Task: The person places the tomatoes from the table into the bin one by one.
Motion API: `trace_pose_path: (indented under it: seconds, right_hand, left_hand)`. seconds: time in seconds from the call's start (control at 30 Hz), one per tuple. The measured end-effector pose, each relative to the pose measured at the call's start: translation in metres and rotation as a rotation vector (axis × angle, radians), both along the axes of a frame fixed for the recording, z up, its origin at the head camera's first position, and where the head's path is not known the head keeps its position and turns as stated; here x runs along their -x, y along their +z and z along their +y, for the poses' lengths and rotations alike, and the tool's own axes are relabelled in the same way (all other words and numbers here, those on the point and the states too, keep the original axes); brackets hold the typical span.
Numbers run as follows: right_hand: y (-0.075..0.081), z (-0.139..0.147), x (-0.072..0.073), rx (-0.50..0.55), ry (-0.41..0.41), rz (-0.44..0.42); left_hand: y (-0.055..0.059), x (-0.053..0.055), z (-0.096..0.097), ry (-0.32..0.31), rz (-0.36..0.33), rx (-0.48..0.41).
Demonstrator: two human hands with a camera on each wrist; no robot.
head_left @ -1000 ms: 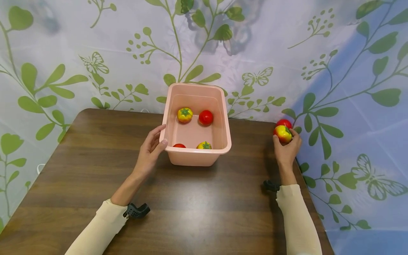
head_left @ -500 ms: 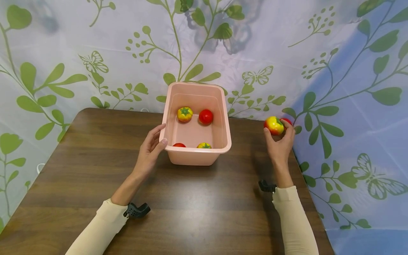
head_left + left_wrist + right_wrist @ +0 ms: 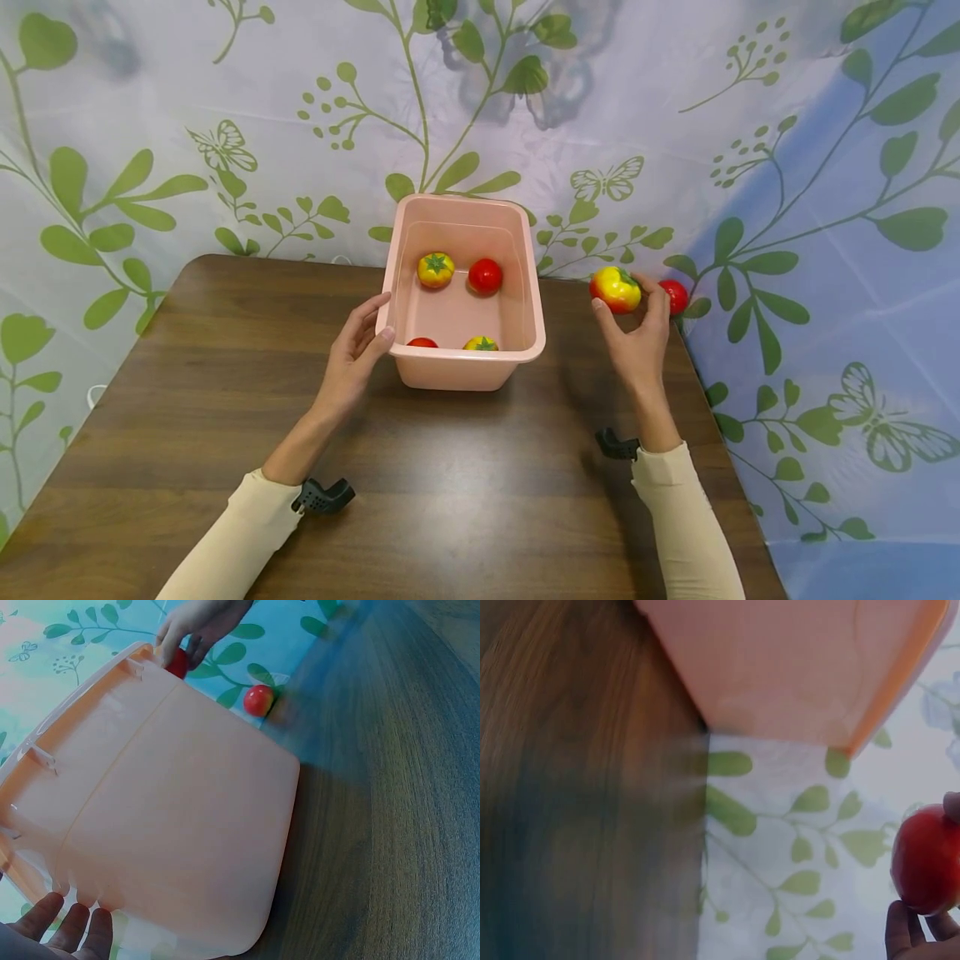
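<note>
My right hand (image 3: 637, 346) pinches a yellow-and-red tomato (image 3: 615, 289) with a green top, held up to the right of the pink plastic bin (image 3: 456, 372). In the right wrist view the tomato (image 3: 928, 859) shows its red side between thumb and fingers. At the bin's left rim, my left hand (image 3: 352, 350) grips with the thumb at the rim and the fingers on the outer wall. Its fingertips (image 3: 73, 922) touch that wall in the left wrist view. Inside the bin lie a yellow tomato (image 3: 436, 270), a red one (image 3: 485, 276), and two others partly hidden by the front rim.
Another red tomato (image 3: 674, 296) sits at the table's back right corner, just behind the right hand's fingers. The wooden table (image 3: 450, 492) backs onto a leaf-printed cloth (image 3: 292, 175), which also hangs along the right side.
My right hand has carried the yellow-and-red tomato left from the back right corner, uncovering the red tomato behind it. The left hand and the bin stay in place.
</note>
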State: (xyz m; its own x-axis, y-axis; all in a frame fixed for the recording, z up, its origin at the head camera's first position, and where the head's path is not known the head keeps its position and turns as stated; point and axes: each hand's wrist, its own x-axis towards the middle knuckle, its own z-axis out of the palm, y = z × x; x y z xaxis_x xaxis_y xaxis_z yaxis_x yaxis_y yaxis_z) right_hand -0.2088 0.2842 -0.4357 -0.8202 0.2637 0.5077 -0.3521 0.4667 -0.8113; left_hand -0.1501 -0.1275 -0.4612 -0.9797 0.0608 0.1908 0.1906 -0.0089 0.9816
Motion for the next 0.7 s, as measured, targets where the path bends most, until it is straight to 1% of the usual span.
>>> trace_pose_path:
  seconds: [0.03, 0.33, 0.57, 0.7]
  right_hand:
    - [-0.001, -0.001, 0.001, -0.010, 0.008, -0.005]
    - [0.010, -0.021, -0.008, -0.084, 0.076, -0.036]
    - [0.023, -0.047, -0.013, -0.099, 0.147, -0.009]
    - [0.027, -0.060, -0.014, -0.115, 0.177, -0.004]
  left_hand:
    - [0.000, 0.000, 0.000, 0.000, 0.000, 0.001]
    - [0.000, -0.001, 0.000, 0.002, -0.002, 0.004]
    - [0.000, -0.001, 0.000, 0.004, -0.001, 0.001]
    - [0.000, -0.001, 0.000, 0.002, 0.003, -0.002]
